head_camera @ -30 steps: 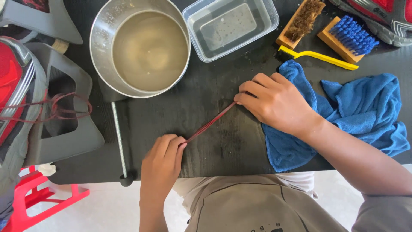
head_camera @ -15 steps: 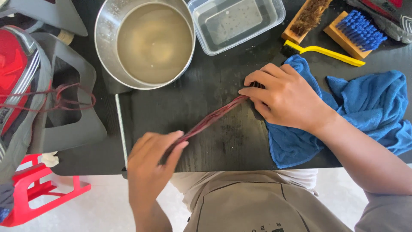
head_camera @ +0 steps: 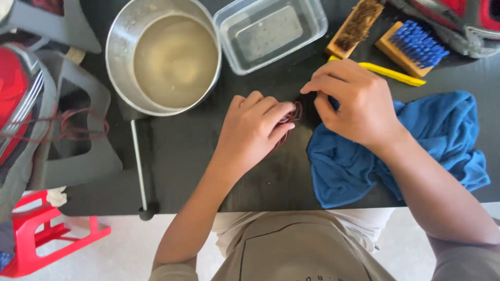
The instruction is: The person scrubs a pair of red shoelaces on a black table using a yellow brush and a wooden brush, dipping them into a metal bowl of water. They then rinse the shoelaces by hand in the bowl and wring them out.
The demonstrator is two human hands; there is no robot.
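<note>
Worktop [head_camera: 172,171]: black, with pale floor along its near edge.
Far left: red shoe [head_camera: 18,99] beside a metal pot [head_camera: 164,54] of cloudy water.
Left hand [head_camera: 255,130]: fingers curled, pinching a bunched dark red shoelace [head_camera: 292,118] at the worktop's middle.
Right hand [head_camera: 354,101]: fingertips closed at the lace's far end, palm over a blue cloth [head_camera: 448,135].
Far right: clear tub [head_camera: 271,31], two brushes [head_camera: 385,34].
</note>
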